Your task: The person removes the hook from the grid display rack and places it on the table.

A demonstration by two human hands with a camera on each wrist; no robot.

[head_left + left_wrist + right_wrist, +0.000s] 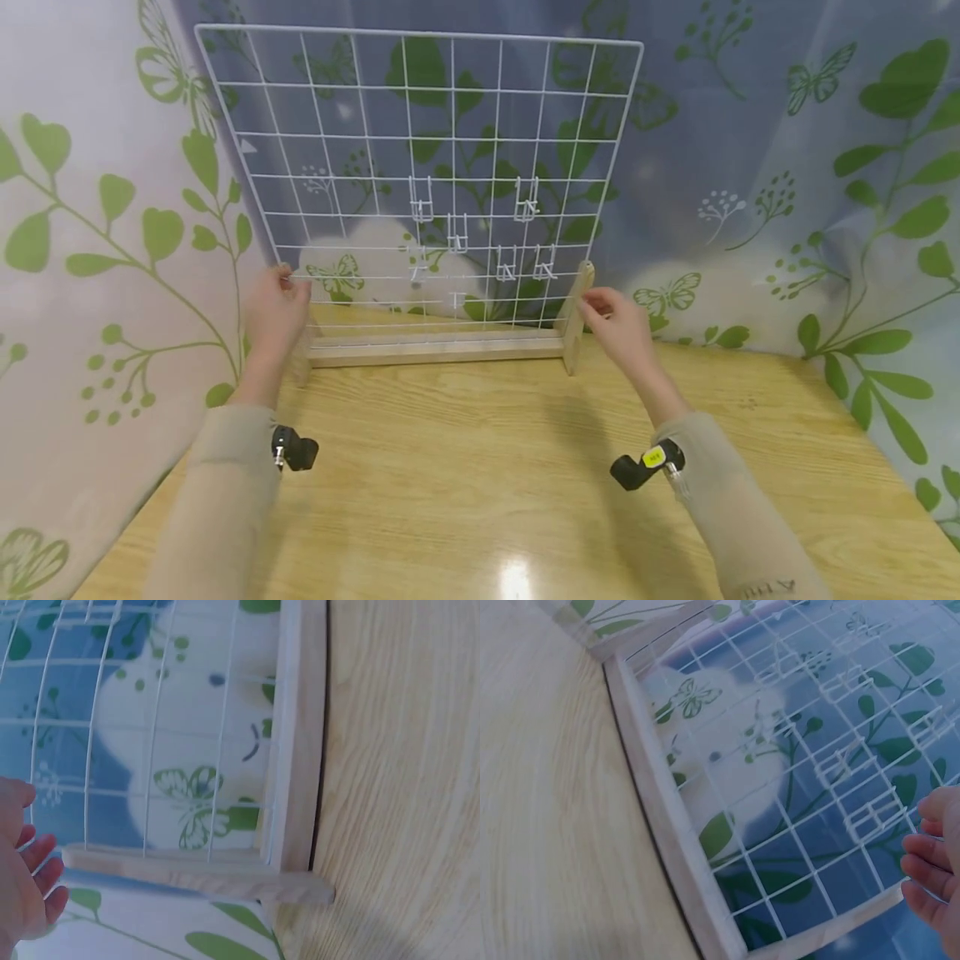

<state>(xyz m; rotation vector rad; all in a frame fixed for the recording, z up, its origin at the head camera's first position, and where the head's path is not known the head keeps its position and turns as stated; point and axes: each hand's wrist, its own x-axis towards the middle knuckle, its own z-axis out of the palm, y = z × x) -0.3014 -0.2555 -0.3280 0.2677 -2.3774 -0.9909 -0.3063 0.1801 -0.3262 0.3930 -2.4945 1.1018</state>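
A white wire grid panel [477, 137] stands upright in a wooden base [442, 350] with a post at each end. Several white wire hooks [457, 242] hang on its lower half. Beside the left post [195, 877] is my left hand [276, 317], its fingers loosely bent near the grid's lower left edge; the left wrist view shows nothing between thumb and fingers. My right hand [624, 325] is close to the top of the right post [576, 317], fingers slightly curled. In the right wrist view that hand [937, 862] holds nothing visible; whether it touches the post I cannot tell.
The base rests toward the back of a wood-grain table [450, 467]. Behind it and at both sides hangs a curtain [750, 275] printed with leaves and butterflies. A small black camera is strapped on each wrist.
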